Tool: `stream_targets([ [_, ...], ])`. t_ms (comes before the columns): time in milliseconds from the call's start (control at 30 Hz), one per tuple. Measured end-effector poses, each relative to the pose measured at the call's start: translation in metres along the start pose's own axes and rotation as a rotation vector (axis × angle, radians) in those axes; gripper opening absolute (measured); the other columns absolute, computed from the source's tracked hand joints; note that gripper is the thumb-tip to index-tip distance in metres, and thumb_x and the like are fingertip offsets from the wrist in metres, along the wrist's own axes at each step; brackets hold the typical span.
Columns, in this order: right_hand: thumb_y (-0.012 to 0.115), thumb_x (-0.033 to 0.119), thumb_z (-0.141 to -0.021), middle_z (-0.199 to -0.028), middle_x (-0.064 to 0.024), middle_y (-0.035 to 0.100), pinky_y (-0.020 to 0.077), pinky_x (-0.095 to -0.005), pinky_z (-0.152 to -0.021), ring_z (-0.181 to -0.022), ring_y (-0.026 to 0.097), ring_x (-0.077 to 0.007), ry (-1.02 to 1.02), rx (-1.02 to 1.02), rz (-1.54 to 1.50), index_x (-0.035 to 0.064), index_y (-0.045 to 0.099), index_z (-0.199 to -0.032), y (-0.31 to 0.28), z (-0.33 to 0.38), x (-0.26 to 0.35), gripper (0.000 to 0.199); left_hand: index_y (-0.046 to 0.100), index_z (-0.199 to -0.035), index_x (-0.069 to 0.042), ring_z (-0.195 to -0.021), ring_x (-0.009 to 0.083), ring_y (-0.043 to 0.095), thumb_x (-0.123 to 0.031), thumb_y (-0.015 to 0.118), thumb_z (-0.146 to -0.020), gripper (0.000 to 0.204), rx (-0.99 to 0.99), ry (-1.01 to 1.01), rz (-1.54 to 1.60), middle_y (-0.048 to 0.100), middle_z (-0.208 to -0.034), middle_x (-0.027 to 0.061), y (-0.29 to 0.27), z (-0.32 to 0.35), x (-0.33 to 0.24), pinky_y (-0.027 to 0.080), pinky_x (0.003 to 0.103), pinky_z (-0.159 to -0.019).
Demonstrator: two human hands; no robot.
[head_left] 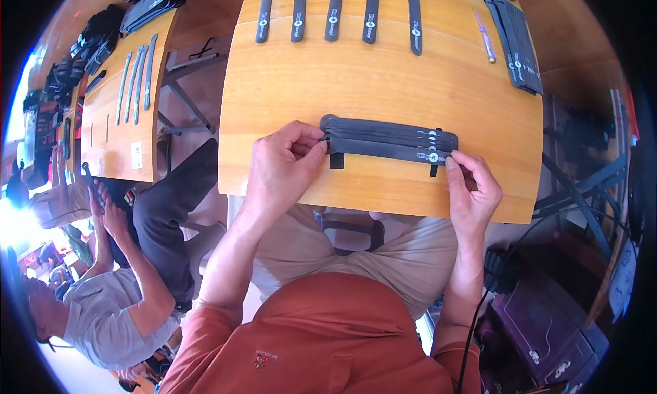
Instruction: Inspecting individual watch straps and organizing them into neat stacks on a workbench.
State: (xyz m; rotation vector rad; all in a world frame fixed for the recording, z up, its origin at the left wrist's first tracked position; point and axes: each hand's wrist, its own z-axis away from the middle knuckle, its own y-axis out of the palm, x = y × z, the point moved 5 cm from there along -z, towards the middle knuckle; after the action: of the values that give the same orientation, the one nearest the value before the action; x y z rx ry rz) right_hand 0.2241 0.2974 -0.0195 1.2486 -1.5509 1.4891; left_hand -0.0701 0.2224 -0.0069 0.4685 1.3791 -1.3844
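- Where the two hands meet the work, a bundle of dark straps (380, 132) lies crosswise near the table's close edge, layers overlapping like steps, pale marks grouped at the right.
- Left hand (286, 158): thumb and forefinger narrow, pinching the bundle's left end; which layer, cannot tell.
- Right hand (473, 188): thumb and forefinger narrow on the near right corner, other fingers curled. Gripping opposite ends likely holds the layers level and stops them sliding.
- Two short black strips, left (337, 161) and right (434, 170), poke out below the near edge, one toward each end; spacing probably spreads support.
- Far side of the wooden table (308, 82): five separate straps (333, 14) in a spaced row, presumably easy to pick singly.
- Far right: strap stack (517, 48), slim purple tool (484, 34) just beside it.
- Left: co-worker (116, 312) at another table (101, 147), hands on a dark strap-like piece.
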Motion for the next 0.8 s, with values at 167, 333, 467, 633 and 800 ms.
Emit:
stream_targets([
  [167, 0.075, -0.002, -0.093, -0.088, -0.0049, 0.067, 0.0462, -0.0193, -0.063, -0.073, 0.06, -0.006, -0.017, 0.004, 0.013, -0.004, 0.073, -0.105, -0.0012, -0.0009, 0.0012, 0.012, 0.073, -0.102, 0.004, -0.075, 0.0064, 0.065, -0.002, 0.073, -0.092, 0.012, -0.002, 0.009, 0.004, 0.072, -0.082, 0.0028, 0.0014, -0.0016, 0.0023, 0.053, 0.022, -0.07],
  [333, 0.075, -0.002, -0.092, -0.087, -0.0051, 0.068, 0.0465, -0.0195, -0.062, -0.073, 0.061, -0.006, -0.031, -0.021, 0.036, -0.004, 0.073, -0.103, -0.0014, -0.0008, 0.0009, 0.011, 0.073, -0.101, 0.004, -0.074, 0.0061, 0.064, -0.001, 0.073, -0.092, 0.011, -0.002, -0.006, 0.036, 0.072, -0.082, 0.0021, 0.0032, -0.003, 0.0047, 0.053, 0.022, -0.07],
  [467, 0.075, -0.003, -0.092, -0.087, -0.0055, 0.069, 0.0469, -0.02, -0.06, -0.071, 0.062, -0.0064, -0.04, -0.041, 0.017, -0.0039, 0.073, -0.103, 0.0015, -0.0013, 0.0002, 0.011, 0.073, -0.099, 0.005, -0.071, 0.0092, 0.067, -0.002, 0.075, -0.088, 0.014, -0.025, -0.009, 0.022, 0.074, -0.08, 0.007, 0.0001, -0.0046, 0.0083, 0.056, 0.024, -0.068],
  [633, 0.075, -0.004, -0.09, -0.086, -0.0064, 0.069, 0.0471, -0.0207, -0.058, -0.069, 0.062, -0.0074, -0.06, -0.043, 0.037, -0.0036, 0.073, -0.101, 0.0023, -0.0019, 0.0032, 0.011, 0.074, -0.098, 0.005, -0.07, 0.0081, 0.066, -0.002, 0.075, -0.088, 0.012, -0.019, -0.019, 0.044, 0.074, -0.079, 0.0054, 0.0012, -0.0051, 0.0079, 0.055, 0.023, -0.067],
  [800, 0.075, -0.004, -0.09, -0.085, -0.0075, 0.069, 0.0477, -0.0216, -0.057, -0.068, 0.063, -0.0085, -0.074, -0.044, 0.087, -0.0031, 0.074, -0.101, 0.0026, -0.0028, 0.0052, 0.011, 0.072, -0.099, 0.005, -0.071, 0.004, 0.061, 0.001, 0.074, -0.091, 0.009, 0.002, -0.03, 0.053, 0.069, -0.08, 0.0004, 0.0024, -0.005, 0.0078, 0.051, 0.019, -0.066],
])
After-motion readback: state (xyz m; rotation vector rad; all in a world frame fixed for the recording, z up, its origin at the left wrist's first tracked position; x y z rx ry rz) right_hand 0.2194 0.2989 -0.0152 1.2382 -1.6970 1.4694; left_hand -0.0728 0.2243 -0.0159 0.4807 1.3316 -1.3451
